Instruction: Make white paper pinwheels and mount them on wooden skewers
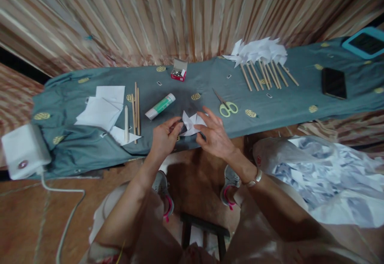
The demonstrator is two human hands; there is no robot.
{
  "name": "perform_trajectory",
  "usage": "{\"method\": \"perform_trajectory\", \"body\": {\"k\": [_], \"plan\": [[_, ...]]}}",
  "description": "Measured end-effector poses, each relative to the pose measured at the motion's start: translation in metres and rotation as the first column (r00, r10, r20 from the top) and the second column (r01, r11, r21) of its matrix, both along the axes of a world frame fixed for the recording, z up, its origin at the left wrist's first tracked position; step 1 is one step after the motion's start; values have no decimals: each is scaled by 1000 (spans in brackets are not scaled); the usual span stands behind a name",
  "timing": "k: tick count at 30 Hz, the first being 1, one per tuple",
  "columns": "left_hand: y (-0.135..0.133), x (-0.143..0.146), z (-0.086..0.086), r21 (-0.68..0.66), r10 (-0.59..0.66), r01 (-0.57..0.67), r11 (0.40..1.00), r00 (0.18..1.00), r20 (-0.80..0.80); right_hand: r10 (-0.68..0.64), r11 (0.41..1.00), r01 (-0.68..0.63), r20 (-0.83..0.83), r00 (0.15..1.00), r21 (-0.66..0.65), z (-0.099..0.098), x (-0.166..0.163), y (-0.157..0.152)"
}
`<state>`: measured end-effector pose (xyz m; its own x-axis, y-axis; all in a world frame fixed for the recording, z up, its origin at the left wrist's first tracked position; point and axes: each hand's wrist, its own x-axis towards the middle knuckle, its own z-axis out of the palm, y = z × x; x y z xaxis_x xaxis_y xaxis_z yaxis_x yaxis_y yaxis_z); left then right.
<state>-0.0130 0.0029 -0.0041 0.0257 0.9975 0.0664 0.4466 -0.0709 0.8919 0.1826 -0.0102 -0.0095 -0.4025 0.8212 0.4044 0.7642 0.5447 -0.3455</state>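
Observation:
Between my hands, near the front edge of the cloth-covered table, is a white paper pinwheel (188, 125) with its blades partly folded up. My left hand (164, 138) is closed in a pinch at the pinwheel's left side; the fingertips partly hide the paper there. My right hand (216, 135) reaches over the right side with fingers apart, their tips touching the paper. Just beyond lie green-handled scissors (227, 106) and a glue stick (161, 106) with a green label. A small red box (179, 72) of metal pins stands open farther back.
Finished pinwheels on sticks (261, 56) lie in a row at back right, near a phone (334, 83) and a blue-framed tablet (364, 43). White paper sheets (102, 110) and wooden sticks (137, 112) lie left. A bag of paper pieces (324, 176) stands at right.

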Motion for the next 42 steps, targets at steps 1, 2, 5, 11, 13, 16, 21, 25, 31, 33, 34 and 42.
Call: {"method": "perform_trajectory", "body": {"k": [1, 2, 5, 11, 13, 16, 21, 25, 31, 33, 34, 42], "plan": [[1, 0, 0, -11, 1, 0, 1000, 1000, 11, -1, 1000, 1, -2, 1000, 3, 0, 0, 1], [1, 0, 1, -22, 1, 0, 1000, 1000, 19, -3, 1000, 3, -2, 1000, 4, -1, 0, 1], [2, 0, 2, -36, 6, -4, 999, 1000, 31, -7, 1000, 7, -5, 1000, -3, -3, 1, 3], [3, 4, 3, -49, 14, -8, 999, 992, 125, -16, 1000, 15, -43, 999, -17, -3, 0, 5], [4, 6, 3, -75, 11, 6, 997, 975, 220, -36, 999, 35, -60, 998, -11, -1, -1, 6], [6, 11, 2, -168, 47, 19, 986, 924, 379, -63, 998, 65, -75, 995, 20, 1, -4, 6], [9, 22, 2, -354, 221, 8, 935, 769, 600, -66, 993, 72, -64, 996, 89, 2, -7, 4], [9, 27, 6, -395, 266, 33, 918, 689, 674, -49, 994, 54, -46, 998, 97, 1, -5, 1], [7, 30, 7, -371, 250, 94, 924, 586, 771, -39, 992, 40, -9, 999, 120, 5, -5, -2], [7, 31, 6, -335, 217, 110, 936, 569, 794, -29, 995, 33, -34, 999, 98, 7, -7, -4], [7, 32, 6, -316, 200, 114, 942, 563, 802, -25, 996, 29, -55, 998, 82, 8, -8, -4], [8, 36, 3, -273, 169, 98, 957, 575, 800, -18, 1000, 15, -260, 965, -13, 10, -7, -7]]}}
